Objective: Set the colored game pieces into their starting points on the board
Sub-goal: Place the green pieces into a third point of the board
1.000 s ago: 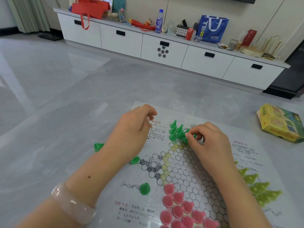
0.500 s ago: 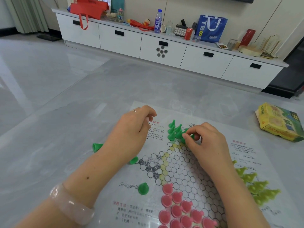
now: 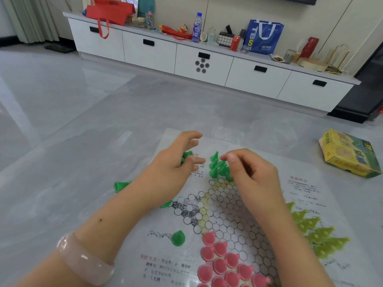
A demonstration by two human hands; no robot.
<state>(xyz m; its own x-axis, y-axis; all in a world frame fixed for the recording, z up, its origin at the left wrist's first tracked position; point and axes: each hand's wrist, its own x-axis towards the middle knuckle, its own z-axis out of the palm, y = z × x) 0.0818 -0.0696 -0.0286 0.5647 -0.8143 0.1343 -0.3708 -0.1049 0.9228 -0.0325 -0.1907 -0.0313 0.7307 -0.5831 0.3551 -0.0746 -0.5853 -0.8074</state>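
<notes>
A paper game board point(image 3: 228, 214) with a hexagon star lies on the grey floor. Dark green cone pieces point(image 3: 215, 164) stand in a cluster at the star's far point. My right hand point(image 3: 255, 177) hovers just right of them, fingers curled, thumb and forefinger tips together with nothing visible between them. My left hand point(image 3: 172, 168) is left of the cluster, fingers spread, with a few green pieces point(image 3: 186, 155) lying in its palm. Pink pieces point(image 3: 223, 264) fill the near point and yellow-green pieces point(image 3: 317, 235) the right point. Loose green pieces lie at the left point(image 3: 121, 185) and near left point(image 3: 178, 238).
A yellow game box point(image 3: 350, 154) lies on the floor at the right. A long white cabinet point(image 3: 203, 59) with bags, a bottle and a can on top runs along the far wall. A third green piece point(image 3: 166, 204) peeks out under my left wrist.
My left hand has gone from a closed fist to spread fingers, showing green pieces in it. My right hand has lifted slightly off the green cluster.
</notes>
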